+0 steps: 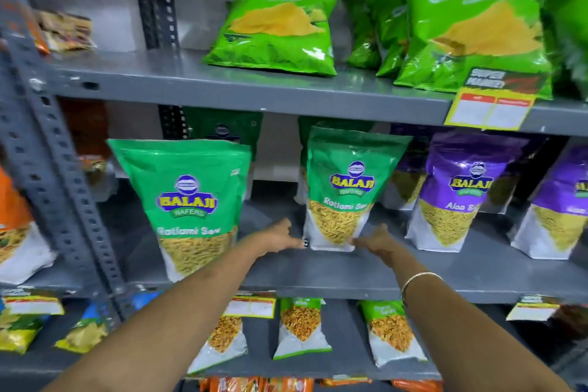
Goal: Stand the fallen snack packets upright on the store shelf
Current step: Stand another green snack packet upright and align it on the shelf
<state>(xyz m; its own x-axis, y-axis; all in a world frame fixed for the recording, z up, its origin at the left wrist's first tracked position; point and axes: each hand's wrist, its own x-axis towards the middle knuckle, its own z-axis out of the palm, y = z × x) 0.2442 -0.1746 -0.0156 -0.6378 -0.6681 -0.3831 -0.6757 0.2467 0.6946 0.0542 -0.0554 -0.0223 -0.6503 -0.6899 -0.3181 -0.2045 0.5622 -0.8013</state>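
Note:
A green Ratlami Sev packet stands upright on the middle grey shelf. My left hand touches its lower left corner and my right hand pinches its lower right corner. A second, larger-looking green Ratlami Sev packet stands upright to the left, near the shelf's front edge. More green packets stand behind both, mostly hidden.
Purple Aloo Sev packets stand to the right. Green Crunchem bags lean on the upper shelf. Small packets stand on the shelf below. A slotted grey upright rises at left, with orange packets beyond it. Yellow price tags hang on shelf edges.

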